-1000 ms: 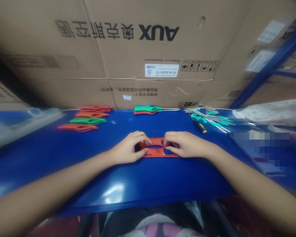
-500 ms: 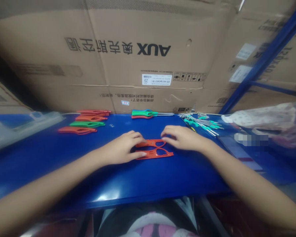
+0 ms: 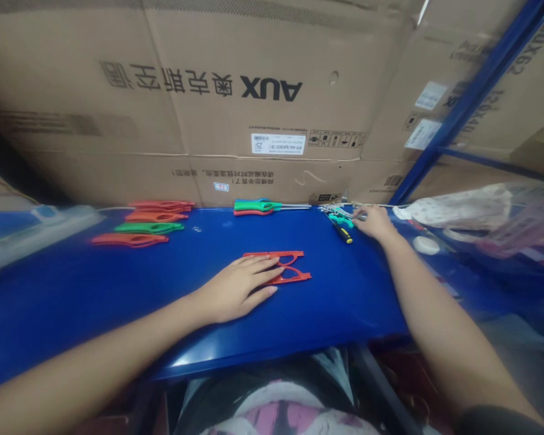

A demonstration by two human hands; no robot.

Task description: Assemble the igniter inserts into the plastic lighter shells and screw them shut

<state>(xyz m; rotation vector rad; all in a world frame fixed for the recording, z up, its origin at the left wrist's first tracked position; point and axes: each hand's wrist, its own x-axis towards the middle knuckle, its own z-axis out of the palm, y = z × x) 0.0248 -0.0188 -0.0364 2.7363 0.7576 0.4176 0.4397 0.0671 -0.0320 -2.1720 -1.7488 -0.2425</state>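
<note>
Moved since the earlier frame is the right hand [image 3: 374, 222], which is now carried from beside the orange shells [image 3: 299, 278] to the rods [image 3: 334, 218] near the far edge of the blue table [image 3: 326, 314]. Nearest, the two shells are kept side by side about midway between the table's near and far edges; their left parts are covered by the left hand [image 3: 240, 289], laid palm down with fingers slightly spread and thumb apart. Farther off, toward the far left corner, green and orange handles [image 3: 129, 228] are stacked in a column. Toward the far right corner, a screwdriver [image 3: 343, 233] is seen just before the rods. There the right fingers are curled; whether a rod is pinched cannot be told. Along the far edge, left of the rods, rodded tools [image 3: 249, 206] are piled. Behind, the table is backed by a carton [image 3: 199, 127].
</note>
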